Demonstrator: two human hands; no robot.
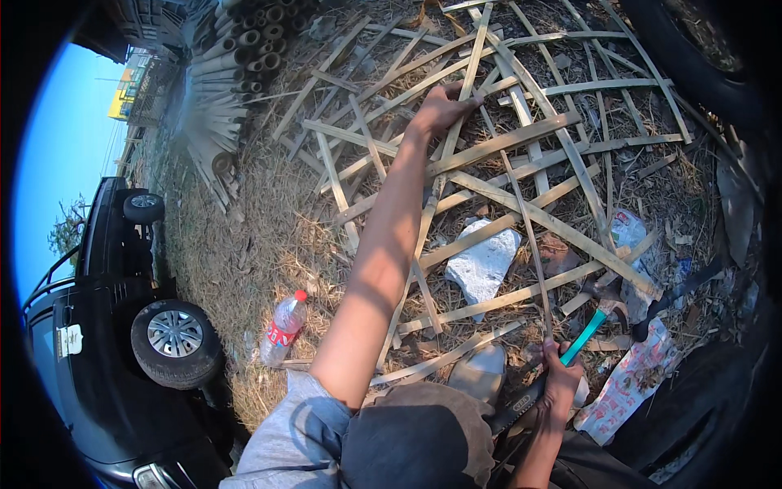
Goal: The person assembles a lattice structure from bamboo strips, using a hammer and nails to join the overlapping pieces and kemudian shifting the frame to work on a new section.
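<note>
Bamboo strips (505, 148) lie crossed in a loose lattice over the ground. My left hand (444, 110) reaches far out to the upper middle, its fingers closed around one strip (476, 59) of the lattice. Low on the right, my right hand (562, 376) grips a claw hammer (586, 334) by its teal handle, the metal head up and to the right. One thin, darker strip (528, 224) runs from near my left hand down to my right hand. Whether my right fingers also hold its end I cannot tell. A white stone (482, 257) sits among the strips.
A plastic bottle (283, 330) with a red cap is left of my left arm. Cut bamboo poles (220, 69) are stacked at the upper left, with a black vehicle (106, 350) at the left. A dark tyre (692, 49) borders the upper right. Printed wrapping (631, 379) lies right of the hammer.
</note>
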